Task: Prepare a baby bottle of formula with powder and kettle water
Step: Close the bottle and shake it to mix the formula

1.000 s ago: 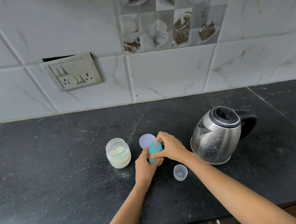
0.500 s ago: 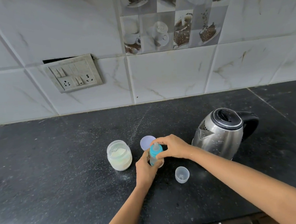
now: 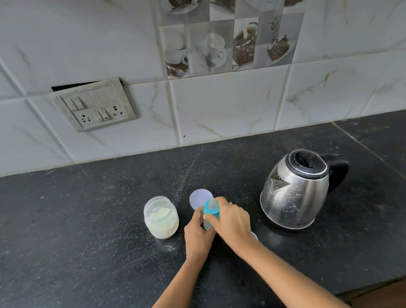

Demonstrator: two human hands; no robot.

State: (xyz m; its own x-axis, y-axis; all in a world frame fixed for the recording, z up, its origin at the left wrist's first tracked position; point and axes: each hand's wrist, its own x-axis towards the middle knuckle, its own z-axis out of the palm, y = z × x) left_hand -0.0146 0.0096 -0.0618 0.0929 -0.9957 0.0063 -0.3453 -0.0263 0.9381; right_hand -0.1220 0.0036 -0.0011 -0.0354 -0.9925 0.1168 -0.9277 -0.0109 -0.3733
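Bottle point(image 3: 207, 224) is held upright near the middle of the table point(image 3: 82, 234), between the open powder jar point(image 3: 161, 217) and the kettle point(image 3: 298, 190), just in front of the jar lid point(image 3: 199, 198); its base is hidden by the hands. The left hand point(image 3: 198, 237) is wrapped round the bottle body from the left, as it was a second ago. The right hand point(image 3: 233, 221) is the item that has changed. It was previously reaching in from the kettle side with the fingers set on the blue collar point(image 3: 210, 209). It is now turned over the collar with its back towards the camera and its fingers curled round it. The clear cap point(image 3: 254, 235), earlier seen in full beside the forearm, is now almost covered by the right wrist. The bottle, jar, lid and kettle are not seen to have shifted on the table. The turn of the right hand is judged to be a twist of the collar against the steadied body. Whether it is being tightened or loosened cannot be told, and the bottle's contents cannot be made out. If it is being tightened, filling is judged to be done, with only shaking and capping left.
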